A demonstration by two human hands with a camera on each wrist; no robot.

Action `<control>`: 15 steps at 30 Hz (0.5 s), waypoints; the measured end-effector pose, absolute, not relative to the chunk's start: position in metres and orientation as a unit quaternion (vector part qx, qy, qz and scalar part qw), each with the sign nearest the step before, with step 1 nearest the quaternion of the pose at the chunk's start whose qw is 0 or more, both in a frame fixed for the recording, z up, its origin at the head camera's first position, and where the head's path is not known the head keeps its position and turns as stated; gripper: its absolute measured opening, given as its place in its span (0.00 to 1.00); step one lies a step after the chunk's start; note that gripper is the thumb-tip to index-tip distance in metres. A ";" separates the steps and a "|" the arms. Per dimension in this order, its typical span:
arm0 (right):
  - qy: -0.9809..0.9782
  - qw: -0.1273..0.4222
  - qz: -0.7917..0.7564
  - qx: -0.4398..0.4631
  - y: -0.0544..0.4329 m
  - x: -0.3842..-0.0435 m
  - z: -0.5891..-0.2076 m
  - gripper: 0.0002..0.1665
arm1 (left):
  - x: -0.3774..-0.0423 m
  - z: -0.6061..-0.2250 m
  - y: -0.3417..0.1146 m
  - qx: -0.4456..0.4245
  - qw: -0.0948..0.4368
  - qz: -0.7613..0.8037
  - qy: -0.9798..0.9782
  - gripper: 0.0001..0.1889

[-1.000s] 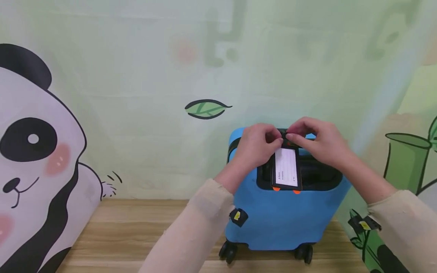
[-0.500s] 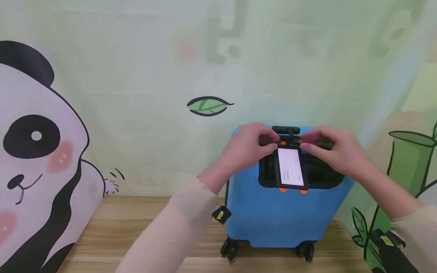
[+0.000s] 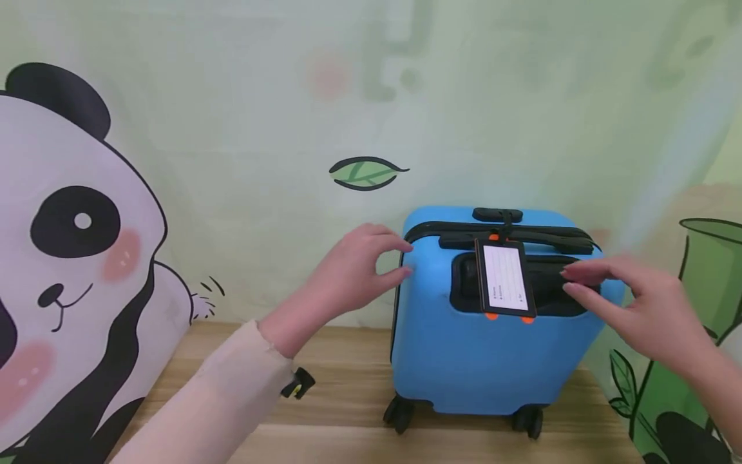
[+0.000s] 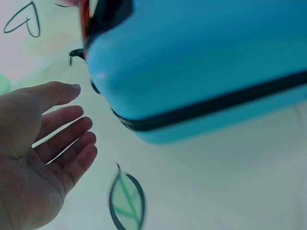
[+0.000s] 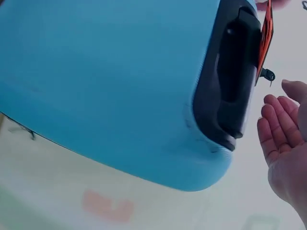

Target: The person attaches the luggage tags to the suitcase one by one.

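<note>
A small blue suitcase (image 3: 493,361) with black wheels stands upright in the head view. Its black-framed luggage tag (image 3: 505,278), with a white lined card, hangs from the black top handle (image 3: 497,215) over the dark recess. My left hand (image 3: 365,267) is at the suitcase's upper left corner, thumb and fingers spread apart with nothing between them. At the right, my right hand (image 3: 632,306) overlaps the recess's edge, its fingers bent lightly and holding nothing. In the right wrist view the tag's orange edge (image 5: 265,40) juts out beside the black recess (image 5: 228,72).
The suitcase stands on a wood-grain surface (image 3: 342,386). Behind it hangs a pale green backdrop (image 3: 232,96) printed with a leaf (image 3: 368,174). A large panda figure (image 3: 87,258) is at the left, and drawn bamboo (image 3: 710,270) shows at the right.
Both hands have let go of the luggage tag's strap and moved apart, the left hand leftward and the right hand rightward and lower. The tag now hangs by itself from the handle.
</note>
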State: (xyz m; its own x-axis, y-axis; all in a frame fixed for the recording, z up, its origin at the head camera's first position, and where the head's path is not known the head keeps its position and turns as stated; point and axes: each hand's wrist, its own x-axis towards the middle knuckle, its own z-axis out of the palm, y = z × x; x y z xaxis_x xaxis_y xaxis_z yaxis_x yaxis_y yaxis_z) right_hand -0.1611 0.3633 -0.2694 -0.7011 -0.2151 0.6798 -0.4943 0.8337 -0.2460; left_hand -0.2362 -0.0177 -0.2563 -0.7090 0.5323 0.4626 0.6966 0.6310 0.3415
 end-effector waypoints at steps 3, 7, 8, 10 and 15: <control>-0.910 0.324 0.212 0.152 0.369 -0.144 -0.288 0.16 | -0.228 -0.274 -0.041 -0.335 0.171 -0.244 -0.894 0.18; -0.924 0.301 0.223 0.075 0.377 -0.121 -0.321 0.15 | -0.220 -0.306 -0.071 -0.315 0.181 -0.231 -0.902 0.19; -0.928 0.293 0.221 0.056 0.379 -0.116 -0.330 0.15 | -0.218 -0.315 -0.078 -0.311 0.183 -0.226 -0.905 0.19; -0.934 0.279 0.222 0.023 0.380 -0.107 -0.350 0.15 | -0.216 -0.334 -0.090 -0.302 0.187 -0.216 -0.909 0.19; -0.945 0.250 0.209 -0.012 0.376 -0.097 -0.399 0.16 | -0.207 -0.379 -0.112 -0.285 0.205 -0.188 -0.917 0.19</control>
